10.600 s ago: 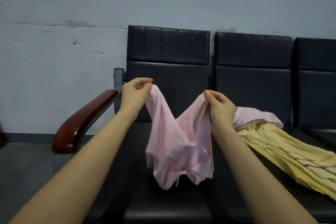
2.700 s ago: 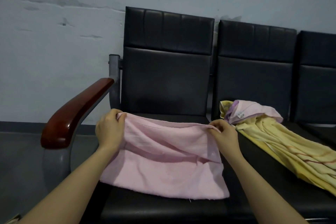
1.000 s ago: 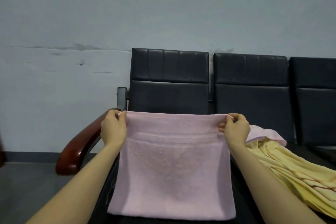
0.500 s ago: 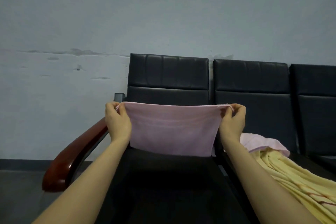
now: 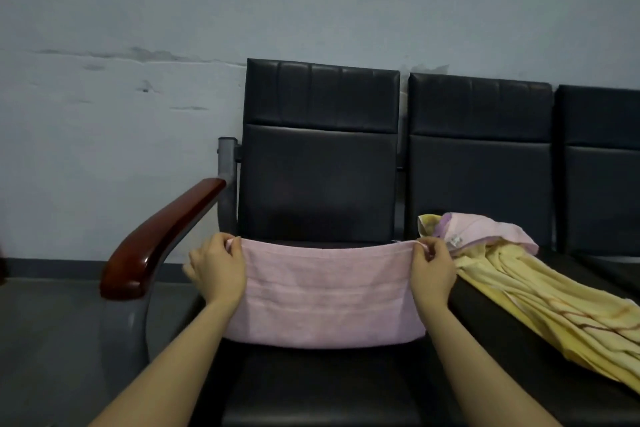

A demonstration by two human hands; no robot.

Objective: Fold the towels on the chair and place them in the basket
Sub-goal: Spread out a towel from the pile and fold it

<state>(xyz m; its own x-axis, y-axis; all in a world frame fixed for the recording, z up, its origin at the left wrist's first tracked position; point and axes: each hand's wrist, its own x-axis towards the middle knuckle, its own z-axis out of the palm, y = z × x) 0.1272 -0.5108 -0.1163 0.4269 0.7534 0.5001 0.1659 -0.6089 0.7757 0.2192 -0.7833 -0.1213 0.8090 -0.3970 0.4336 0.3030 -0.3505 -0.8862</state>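
Observation:
A pink towel (image 5: pixel 325 291), folded into a wide band, lies spread on the seat of the leftmost black chair (image 5: pixel 318 163). My left hand (image 5: pixel 218 269) pinches its far left corner. My right hand (image 5: pixel 433 270) pinches its far right corner. On the seat to the right lies a crumpled yellow striped towel (image 5: pixel 540 308), with another pink towel (image 5: pixel 485 230) bunched on its far end. No basket is in view.
A red-brown wooden armrest (image 5: pixel 156 243) on a grey metal frame stands left of the seat. More black chairs (image 5: pixel 481 163) continue to the right against a pale wall. Grey floor lies to the left.
Both hands came down from chest height and laid the folded pink towel flat on the seat; it hung in the air half a second ago.

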